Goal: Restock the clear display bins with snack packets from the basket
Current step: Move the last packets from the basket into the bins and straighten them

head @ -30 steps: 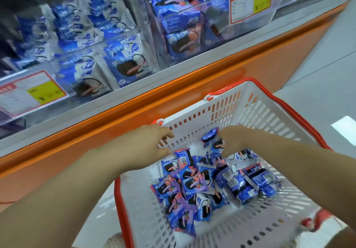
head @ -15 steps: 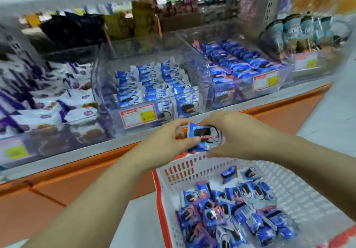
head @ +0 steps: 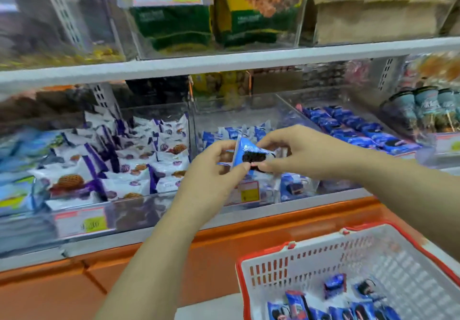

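A blue snack packet (head: 249,154) with a dark cookie picture hangs in front of the middle clear bin (head: 231,120), which holds blue-and-white packets. My left hand (head: 214,170) pinches its left edge, and my right hand (head: 296,154) pinches its right side. Both hands are raised over the bin's front wall. The white basket with a red rim (head: 298,247) stands at the lower right, with several blue packets (head: 336,307) in it.
To the left, a clear bin holds white-and-purple packets (head: 139,160). A bin of dark blue packets (head: 353,130) is to the right, with cups (head: 423,108) beyond it. An upper shelf (head: 224,63) carries boxed snacks. The orange counter base (head: 174,257) runs below.
Both hands have risen from the basket with one blue packet, up to the middle bin. The view has tilted up from the basket to the shelves.
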